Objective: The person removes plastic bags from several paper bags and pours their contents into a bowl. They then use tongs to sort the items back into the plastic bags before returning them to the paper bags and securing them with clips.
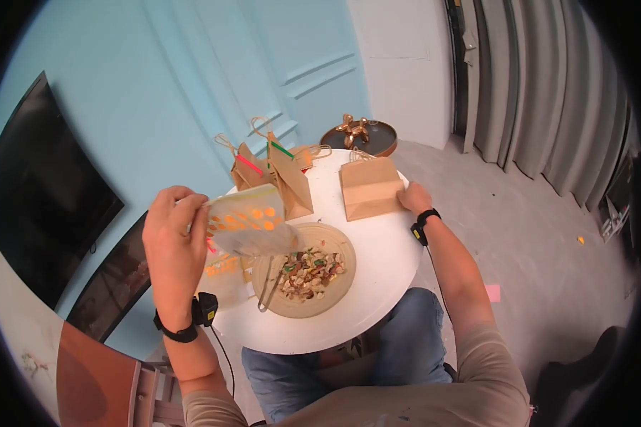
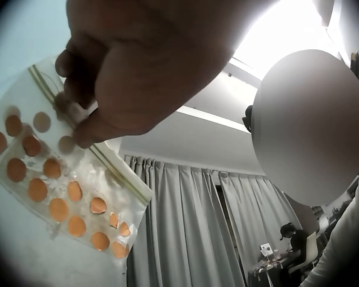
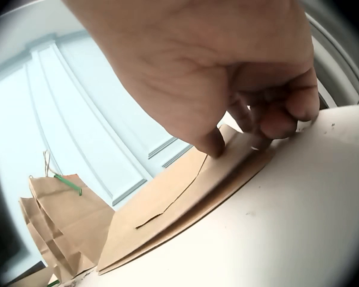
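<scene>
My left hand (image 1: 176, 242) pinches the zip edge of a clear bag with orange dots (image 1: 243, 222), held up over the left side of a round dish (image 1: 345, 249) of mixed dried pieces (image 1: 312, 274). In the left wrist view the dotted bag (image 2: 58, 209) hangs from the thumb and fingers of that hand (image 2: 137, 78). On the table's right side, my right hand (image 1: 415, 199) grips the edge of a folded brown paper bag (image 1: 370, 186). The right wrist view shows the thumb of this hand (image 3: 227, 78) on the flat paper bag (image 3: 161, 209).
Standing paper bags with a pink strip (image 1: 249, 165) and a green strip (image 1: 289, 181) are at the back left of the white table (image 1: 384, 263). Metal tongs (image 1: 267, 293) lie in the dish. A side table (image 1: 382, 136) behind holds a balloon-dog figure (image 1: 353, 130).
</scene>
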Available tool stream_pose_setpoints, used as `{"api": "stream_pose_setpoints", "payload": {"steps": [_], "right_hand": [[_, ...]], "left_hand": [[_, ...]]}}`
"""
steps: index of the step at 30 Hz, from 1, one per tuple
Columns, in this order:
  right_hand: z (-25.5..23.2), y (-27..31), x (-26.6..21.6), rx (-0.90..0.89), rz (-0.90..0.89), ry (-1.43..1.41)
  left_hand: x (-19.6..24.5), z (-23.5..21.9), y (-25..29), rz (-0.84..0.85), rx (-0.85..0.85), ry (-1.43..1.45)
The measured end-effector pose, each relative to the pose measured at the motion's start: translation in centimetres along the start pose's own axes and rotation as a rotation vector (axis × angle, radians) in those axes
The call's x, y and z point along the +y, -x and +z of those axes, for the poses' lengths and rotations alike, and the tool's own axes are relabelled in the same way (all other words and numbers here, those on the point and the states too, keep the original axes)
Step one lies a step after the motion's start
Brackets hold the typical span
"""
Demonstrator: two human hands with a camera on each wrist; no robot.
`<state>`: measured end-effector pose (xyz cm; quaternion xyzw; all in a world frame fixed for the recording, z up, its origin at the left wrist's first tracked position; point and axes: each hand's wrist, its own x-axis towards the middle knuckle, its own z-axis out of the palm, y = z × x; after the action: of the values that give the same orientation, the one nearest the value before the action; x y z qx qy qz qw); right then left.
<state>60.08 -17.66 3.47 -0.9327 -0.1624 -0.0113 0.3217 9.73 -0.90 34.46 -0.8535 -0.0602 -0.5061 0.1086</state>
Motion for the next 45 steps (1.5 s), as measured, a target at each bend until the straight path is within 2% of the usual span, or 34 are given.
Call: {"api": "stream_pose_setpoints", "payload": {"steps": [3, 5, 7, 10, 12, 14, 17, 20, 26, 32, 35, 39, 42, 45], "right_hand": [[-1.8, 1.2, -0.8, 0.110, -0.022, 0.071], [-3.1, 2.8, -1.8, 0.220, -0.156, 0.018], [-5.2, 6.1, -4.1, 0.213, -0.338, -0.155], [-9.9, 15.0, -9.7, 0.129, -0.553, -0.529], [-12.8, 20.8, -13.4, 0.111, -0.783, -0.710], [-15.1, 24.7, -16.3, 0.043, -0.999, -0.770], [-17.7, 28.8, -19.2, -0.151, -0.934, -0.704], [-15.3, 28.0, -19.9, -0.015, -1.082, -0.597], [-14.6, 28.9, -20.0, -0.062, -0.946, -0.548], [-15.6, 29.4, -20.2, -0.196, -0.849, -0.542], [-14.9, 28.8, -19.9, -0.348, -0.890, -0.406], [-12.6, 28.6, -18.9, -0.316, -0.959, -0.427], [-12.7, 29.1, -18.5, -0.289, -1.026, -0.430], [-12.2, 29.5, -17.7, -0.267, -1.109, -0.416]], "left_hand": [[0.4, -0.7, 0.0, 0.094, -0.070, -0.077], [0.5, -0.5, 0.2, 0.109, -0.126, -0.017], [0.6, 0.0, 0.5, 0.106, -0.211, 0.055], [0.8, 1.4, 1.1, 0.135, -0.289, 0.172], [1.4, 2.3, 1.3, 0.152, -0.321, 0.242], [1.9, 3.4, 1.6, 0.180, -0.319, 0.273], [2.8, 4.7, 2.3, 0.216, -0.291, 0.334], [3.4, 5.3, 3.0, 0.218, -0.252, 0.337], [2.7, 6.3, 4.5, 0.208, -0.180, 0.304], [2.8, 6.7, 5.0, 0.228, -0.134, 0.287], [2.7, 7.1, 5.4, 0.234, -0.131, 0.309], [2.9, 7.5, 6.0, 0.225, -0.159, 0.339], [2.7, 7.4, 7.0, -0.019, -0.457, 0.420], [2.8, 5.7, 6.0, -0.366, -0.972, 0.738]]}}
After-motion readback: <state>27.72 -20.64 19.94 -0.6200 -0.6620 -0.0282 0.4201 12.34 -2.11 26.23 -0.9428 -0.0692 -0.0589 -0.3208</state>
